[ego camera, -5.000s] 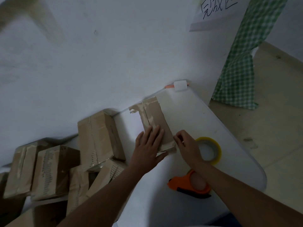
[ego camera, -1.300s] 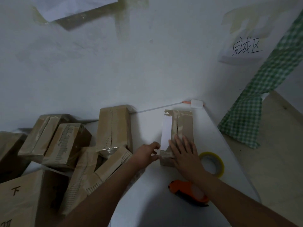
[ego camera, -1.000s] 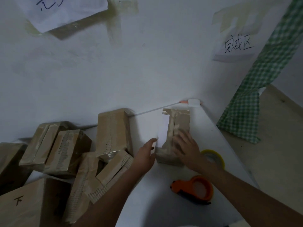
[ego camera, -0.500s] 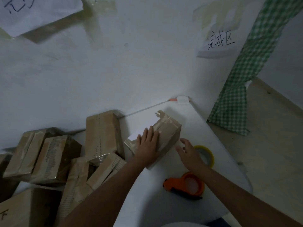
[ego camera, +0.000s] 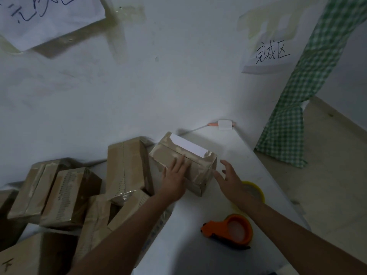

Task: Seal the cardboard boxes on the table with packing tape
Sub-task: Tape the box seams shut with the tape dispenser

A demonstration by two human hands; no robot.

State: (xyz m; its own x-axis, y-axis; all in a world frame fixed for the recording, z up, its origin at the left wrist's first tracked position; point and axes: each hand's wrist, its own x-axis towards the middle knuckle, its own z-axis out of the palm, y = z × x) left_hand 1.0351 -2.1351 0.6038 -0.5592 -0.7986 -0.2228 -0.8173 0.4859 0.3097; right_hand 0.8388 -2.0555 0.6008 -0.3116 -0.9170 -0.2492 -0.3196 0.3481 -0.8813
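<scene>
On the desk (ego camera: 228, 151) near the wall lies the box (ego camera: 190, 155); the left hand (ego camera: 175, 178) rests flat on it, fingers together, while the right hand (ego camera: 230, 178) hovers beside it, fingers spread.

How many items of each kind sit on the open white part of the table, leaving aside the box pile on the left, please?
Cardboard box under the left hand: 1
Yellow tape roll: 1
Orange tape dispenser: 1
Small white block at the far corner: 1
Total: 4
</scene>
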